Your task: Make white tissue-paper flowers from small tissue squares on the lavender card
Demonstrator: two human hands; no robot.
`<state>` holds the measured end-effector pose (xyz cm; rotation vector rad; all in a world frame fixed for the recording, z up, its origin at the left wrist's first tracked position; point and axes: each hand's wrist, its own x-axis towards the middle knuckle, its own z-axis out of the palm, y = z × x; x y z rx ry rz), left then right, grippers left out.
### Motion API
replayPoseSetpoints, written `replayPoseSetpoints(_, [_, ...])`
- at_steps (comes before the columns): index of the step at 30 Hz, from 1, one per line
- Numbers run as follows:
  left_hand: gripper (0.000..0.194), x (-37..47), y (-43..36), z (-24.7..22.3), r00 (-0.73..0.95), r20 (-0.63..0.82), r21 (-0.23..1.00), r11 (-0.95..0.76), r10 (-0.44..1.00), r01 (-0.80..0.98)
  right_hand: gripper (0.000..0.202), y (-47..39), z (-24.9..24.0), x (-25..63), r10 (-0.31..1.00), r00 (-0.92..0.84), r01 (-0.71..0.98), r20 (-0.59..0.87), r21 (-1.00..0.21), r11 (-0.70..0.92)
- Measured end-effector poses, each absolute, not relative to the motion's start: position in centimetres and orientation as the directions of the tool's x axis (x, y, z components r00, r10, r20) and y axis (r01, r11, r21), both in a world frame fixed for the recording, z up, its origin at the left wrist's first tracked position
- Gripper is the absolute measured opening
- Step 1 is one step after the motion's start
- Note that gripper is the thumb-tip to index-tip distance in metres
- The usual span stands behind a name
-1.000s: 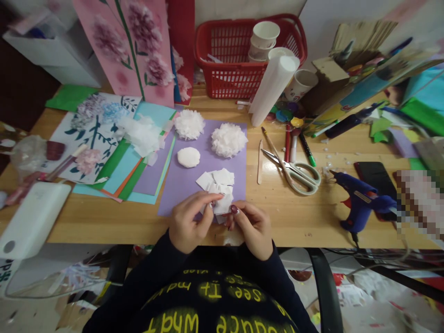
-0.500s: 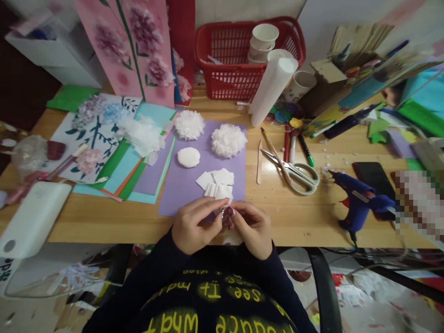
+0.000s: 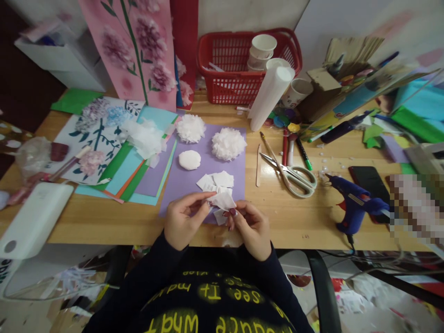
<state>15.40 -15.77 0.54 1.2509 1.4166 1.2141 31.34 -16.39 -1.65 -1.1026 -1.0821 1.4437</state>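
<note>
Between my two hands a small piece of white tissue paper (image 3: 224,200) is stretched out. My left hand (image 3: 182,220) pinches its left end, and my right hand (image 3: 252,226) pinches its right end. Just beyond lie several cut white paper pieces (image 3: 222,179) on a purple sheet (image 3: 225,169). Farther up the sheet are two fluffy white paper flowers, the left flower (image 3: 190,128) and the right flower (image 3: 229,144). A flat, rounded white pad (image 3: 189,159) lies below the left one.
Right of the sheet lie scissors (image 3: 299,178), a brush, a wooden stick and markers. A blue glue gun (image 3: 354,199) and a dark phone (image 3: 370,187) are farther right. A red basket (image 3: 236,88) and a white roll (image 3: 272,99) stand behind; coloured papers (image 3: 152,180) lie left.
My hands have moved slightly apart, and the white tissue piece now shows spread between them. The view has tilted a little.
</note>
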Motion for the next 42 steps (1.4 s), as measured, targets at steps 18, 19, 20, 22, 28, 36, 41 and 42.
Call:
replayPoseSetpoints(18, [0.017,14.6,-15.5,1.8,0.006,-0.244,0.930,0.236,0.970,-0.282,0.019,-16.3,-0.2,30.6,0.985,-0.145,0.138,0.088,-0.985,0.108])
replayPoseSetpoints(19, [0.017,14.6,-15.5,1.9,-0.003,-0.212,0.954,0.206,0.977,-0.217,0.020,-16.3,0.0,30.4,0.979,-0.170,0.165,0.109,-0.977,0.138])
replayPoseSetpoints(20, [0.016,14.4,-15.2,2.0,-0.026,-0.175,0.973,0.169,0.984,-0.159,0.020,-16.3,0.2,30.3,0.976,-0.184,0.185,0.120,-0.971,0.154])
replayPoseSetpoints(22, [0.016,13.4,-14.3,2.3,-0.108,-0.082,0.996,0.077,0.991,-0.044,0.022,-16.4,0.2,30.2,0.976,-0.180,0.224,0.122,-0.961,0.162])
replayPoseSetpoints(28, [0.014,6.0,-10.0,2.4,-0.318,0.359,0.832,-0.146,0.878,0.534,0.022,-16.2,-0.4,33.1,0.976,-0.095,0.495,0.198,-0.841,0.219])
replayPoseSetpoints(36, [0.031,3.0,-8.7,0.0,-0.323,0.479,0.656,-0.089,0.816,0.749,0.018,-17.0,-0.2,34.4,0.978,-0.170,0.665,0.120,-0.718,0.203])
replayPoseSetpoints(41, [0.016,5.9,-10.4,1.6,-0.263,0.567,0.608,-0.182,0.781,0.773,0.008,-17.0,-0.7,33.1,0.972,-0.205,0.741,0.112,-0.631,0.229])
replayPoseSetpoints(42, [0.015,6.8,-11.0,2.0,-0.240,0.567,0.617,-0.213,0.788,0.758,0.009,-17.0,-0.6,33.1,0.970,-0.214,0.717,0.117,-0.656,0.237])
